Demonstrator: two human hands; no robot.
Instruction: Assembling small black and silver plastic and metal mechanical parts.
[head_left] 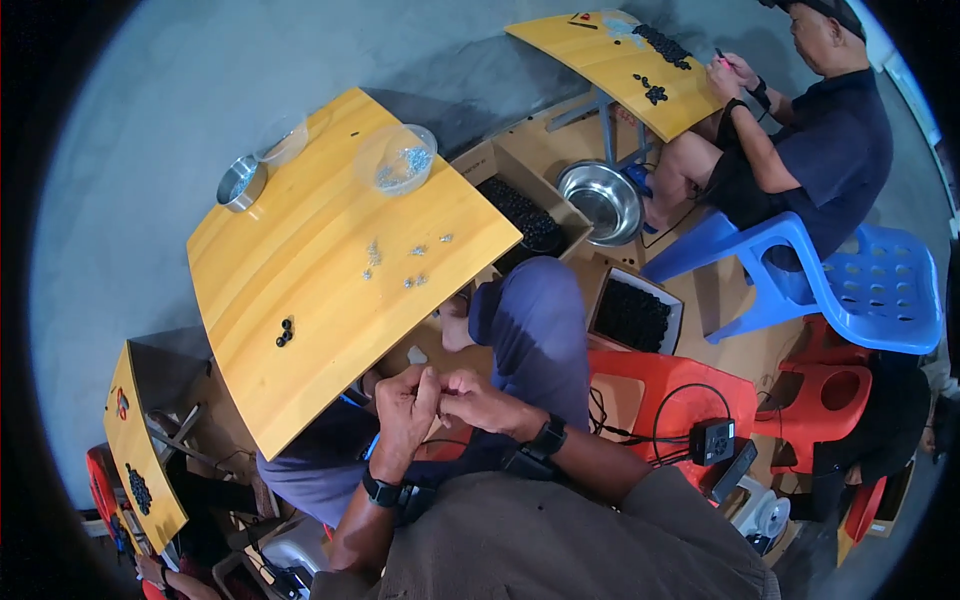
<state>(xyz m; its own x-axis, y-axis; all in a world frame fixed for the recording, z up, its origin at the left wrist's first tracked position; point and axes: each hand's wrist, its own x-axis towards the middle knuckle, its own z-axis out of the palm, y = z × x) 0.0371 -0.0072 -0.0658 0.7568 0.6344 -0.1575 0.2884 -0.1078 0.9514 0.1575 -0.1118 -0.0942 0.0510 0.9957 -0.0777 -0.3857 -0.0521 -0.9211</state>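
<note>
Currently the fingertips of the left hand (405, 405) and the right hand (480, 400) meet just below the near edge of the yellow wooden table (300, 300), above the person's lap. Both sets of fingers are curled inward and pinched together; whatever they pinch is too small to make out. Each wrist carries a black watch band.

On the table, a small cluster of black beads (285, 332) lies near the front edge, well apart from the hands. Scattered small metal parts (405, 262) lie toward the middle. Farther back, a clear plastic bowl (395, 160) holds more metal parts, and a small steel bowl (241, 183) stands at the far left corner.

Right of the table, a cardboard box (515, 205) contains black beads. A large steel bowl (600, 200) sits on the floor beyond it. Another person (800, 130) sits on a blue plastic chair (860, 290) at a second table (620, 70).
</note>
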